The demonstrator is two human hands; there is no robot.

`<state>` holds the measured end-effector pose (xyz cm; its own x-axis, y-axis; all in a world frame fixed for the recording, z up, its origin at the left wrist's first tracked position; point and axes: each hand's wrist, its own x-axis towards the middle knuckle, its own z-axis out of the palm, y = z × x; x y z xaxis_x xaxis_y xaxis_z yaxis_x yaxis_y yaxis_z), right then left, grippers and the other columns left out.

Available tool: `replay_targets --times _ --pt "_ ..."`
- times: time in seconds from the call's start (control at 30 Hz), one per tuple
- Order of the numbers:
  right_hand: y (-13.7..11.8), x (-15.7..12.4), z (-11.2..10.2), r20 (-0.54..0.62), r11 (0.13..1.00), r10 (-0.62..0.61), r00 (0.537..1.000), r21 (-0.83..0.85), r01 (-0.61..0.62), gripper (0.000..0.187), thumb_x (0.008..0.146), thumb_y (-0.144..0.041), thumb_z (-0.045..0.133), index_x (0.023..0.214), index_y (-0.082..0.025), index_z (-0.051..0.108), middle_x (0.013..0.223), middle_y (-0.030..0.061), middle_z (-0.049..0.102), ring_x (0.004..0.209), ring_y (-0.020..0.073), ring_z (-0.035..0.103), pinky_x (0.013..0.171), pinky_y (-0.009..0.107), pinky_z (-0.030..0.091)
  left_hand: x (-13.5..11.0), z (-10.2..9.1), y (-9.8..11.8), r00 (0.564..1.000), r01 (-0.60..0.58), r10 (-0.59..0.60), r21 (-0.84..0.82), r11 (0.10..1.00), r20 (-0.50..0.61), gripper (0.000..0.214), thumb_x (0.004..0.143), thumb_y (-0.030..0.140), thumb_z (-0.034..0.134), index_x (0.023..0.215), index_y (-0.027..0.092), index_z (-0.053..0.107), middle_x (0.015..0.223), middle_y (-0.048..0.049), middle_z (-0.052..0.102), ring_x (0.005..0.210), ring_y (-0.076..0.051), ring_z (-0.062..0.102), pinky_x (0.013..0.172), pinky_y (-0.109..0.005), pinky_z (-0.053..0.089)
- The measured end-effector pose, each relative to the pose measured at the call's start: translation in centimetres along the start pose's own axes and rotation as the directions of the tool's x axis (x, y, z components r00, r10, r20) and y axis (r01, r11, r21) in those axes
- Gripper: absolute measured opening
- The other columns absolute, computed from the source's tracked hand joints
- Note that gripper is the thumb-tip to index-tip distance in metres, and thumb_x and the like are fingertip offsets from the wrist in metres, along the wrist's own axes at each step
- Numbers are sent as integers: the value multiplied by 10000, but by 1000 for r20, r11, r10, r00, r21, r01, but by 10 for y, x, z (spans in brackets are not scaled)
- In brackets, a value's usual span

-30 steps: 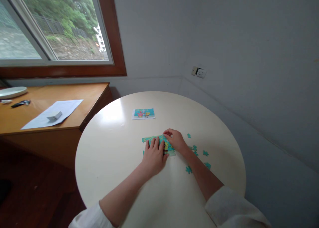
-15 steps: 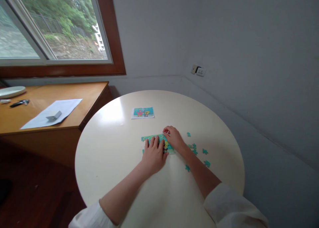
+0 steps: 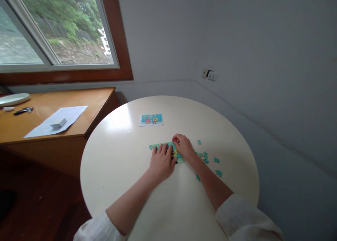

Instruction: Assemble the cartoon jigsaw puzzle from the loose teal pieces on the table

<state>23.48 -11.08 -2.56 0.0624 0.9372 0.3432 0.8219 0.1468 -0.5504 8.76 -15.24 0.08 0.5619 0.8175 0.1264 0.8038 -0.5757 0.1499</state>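
A partly joined jigsaw puzzle (image 3: 174,152) in green, teal and yellow lies on the round white table (image 3: 116,171). My left hand (image 3: 161,164) rests flat over its middle with the fingers spread, hiding much of the picture. At the puzzle's upper right corner, my right hand (image 3: 183,147) has its thumb and fingertips closed in a pinch on a puzzle piece, mostly hidden by the fingers. Several loose teal puzzle pieces (image 3: 205,160) are scattered right of the puzzle, some beside my right forearm.
Beyond the puzzle lies a small printed picture (image 3: 152,119) with a pink and a yellow cartoon figure. To the left, a wooden desk (image 3: 97,97) holds a paper sheet (image 3: 71,113), a small grey-white block (image 3: 58,123) and a white plate (image 3: 14,99). Walls stand behind and to the right.
My right fingertips have come down slightly at the puzzle's corner, and the pale edge seen between them earlier is less visible. My left hand stays on the puzzle, barely shifted.
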Motion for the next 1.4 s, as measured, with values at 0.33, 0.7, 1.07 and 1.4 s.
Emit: replay_targets --times 0.33,0.7,1.07,1.4 --pt "-5 -2 -4 9 1000 -5 1000 -5 5 171 753 -75 466 763 -169 609 802 57 630 760 155 557 742 269 417 5 5 0 999 13 -12 21 1000 -35 495 882 433 308 1310 195 377 1243 -118 452 1143 -274 367 959 -468 264" --pt "4 0 -4 27 996 21 999 86 -23 142 714 -68 531 732 -162 636 762 40 614 683 126 565 705 245 450 5 4 3 998 42 -41 12 999 -40 458 883 409 306 1278 199 404 1237 -116 457 1144 -274 367 968 -475 268" --pt "1 -2 -6 -2 1000 -6 1000 27 6 137 736 -87 503 743 -167 615 764 43 613 701 135 558 716 259 445 9 13 -1 1000 6 -6 1 1000 19 536 899 402 239 1350 132 343 1430 -89 339 1312 -278 265 1081 -489 158" --pt "-4 -2 -30 -273 996 -64 960 43 79 167 753 -113 454 780 -180 604 755 50 597 707 161 551 720 287 450 11 14 -1 1000 20 -20 13 1000 -18 533 891 451 259 1350 197 356 1389 -87 394 1278 -280 310 1071 -513 170"
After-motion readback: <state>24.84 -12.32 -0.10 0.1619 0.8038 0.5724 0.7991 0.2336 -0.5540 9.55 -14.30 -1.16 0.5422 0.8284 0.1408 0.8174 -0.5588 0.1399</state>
